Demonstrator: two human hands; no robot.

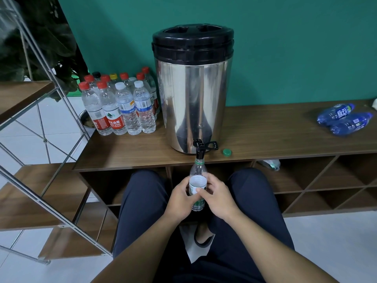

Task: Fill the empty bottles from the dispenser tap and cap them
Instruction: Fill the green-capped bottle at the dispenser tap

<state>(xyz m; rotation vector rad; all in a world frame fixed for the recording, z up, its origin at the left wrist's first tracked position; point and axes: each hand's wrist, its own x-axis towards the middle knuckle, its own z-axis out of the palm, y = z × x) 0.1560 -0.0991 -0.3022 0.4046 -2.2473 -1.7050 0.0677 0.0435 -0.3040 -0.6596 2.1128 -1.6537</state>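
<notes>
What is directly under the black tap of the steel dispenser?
Under the tap is the open neck of a clear bottle, held by the left hand and right hand. The hands cover its middle, so the water level cannot be seen.

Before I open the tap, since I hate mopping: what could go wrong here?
The bottle hangs past the shelf edge under the tap, held up only by your left hand and right hand; a slip could spill onto your lap. The green cap near the edge could get knocked off.
</notes>
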